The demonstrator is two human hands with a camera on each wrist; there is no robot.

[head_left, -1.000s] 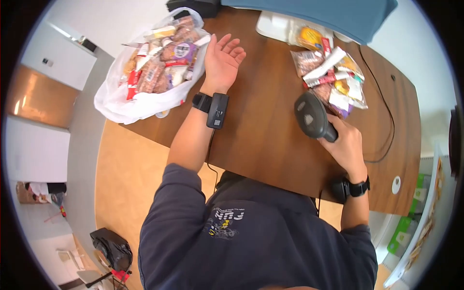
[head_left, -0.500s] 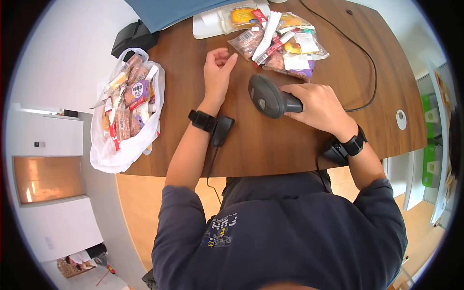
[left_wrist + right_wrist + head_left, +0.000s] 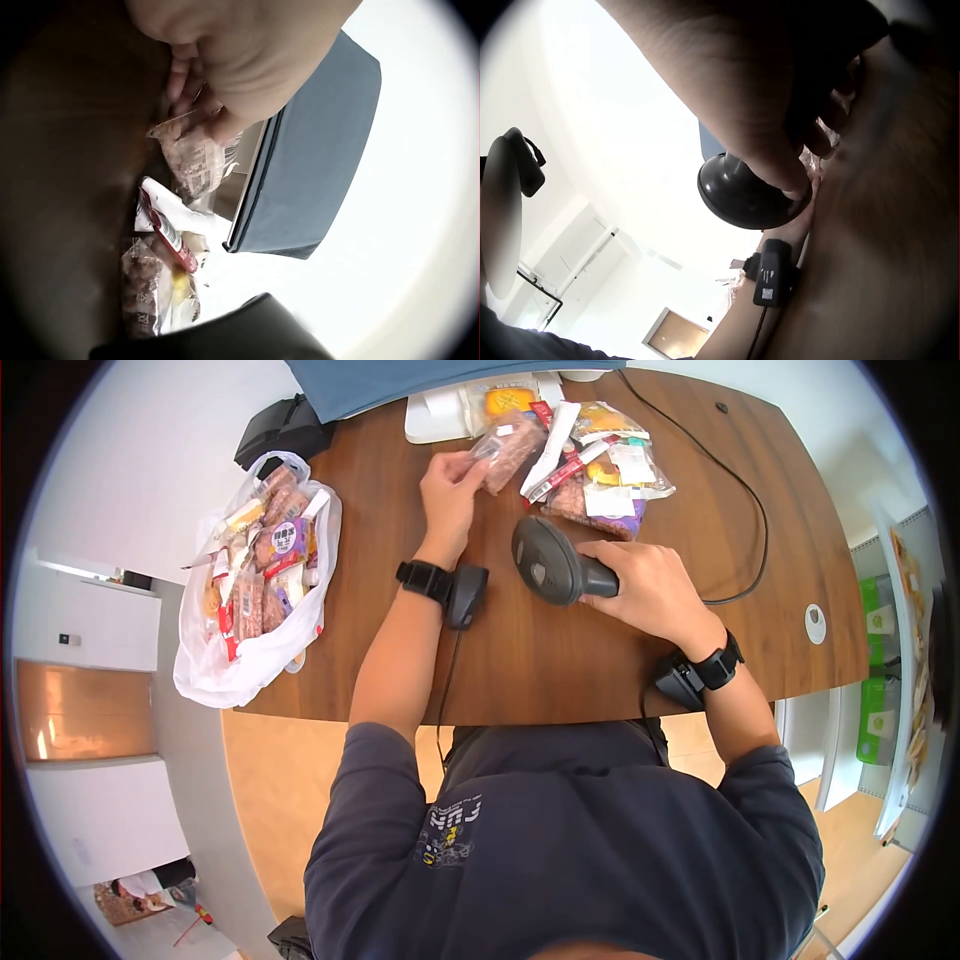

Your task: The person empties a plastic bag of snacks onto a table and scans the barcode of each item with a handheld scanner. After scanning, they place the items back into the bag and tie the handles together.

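My left hand (image 3: 448, 505) pinches the near edge of a clear packet (image 3: 513, 452) of pinkish, crumbly-looking food. In the left wrist view, thumb and fingers grip one end of that packet (image 3: 196, 161), and a printed label shows through the film. My right hand (image 3: 655, 592) holds a dark barcode scanner (image 3: 545, 560) by its handle, the head pointing left over the table. The right wrist view shows the scanner's rounded head (image 3: 750, 196) beyond the fingers. Behind the scanner lies a pile of packaged snacks (image 3: 610, 465), with red-and-white stick packs and a purple bag.
A white plastic bag (image 3: 205, 670) full of similar packets stands at the table's left edge. Behind it sits a black device (image 3: 283, 435). A white tray (image 3: 430, 422) lies under a blue panel (image 3: 370, 382) at the back. A black cable (image 3: 735, 480) curves along the right.
The left hand has moved from beside the white bag to the snack pile and taken hold of a packet there. The right hand has brought the scanner leftward to the table's middle.
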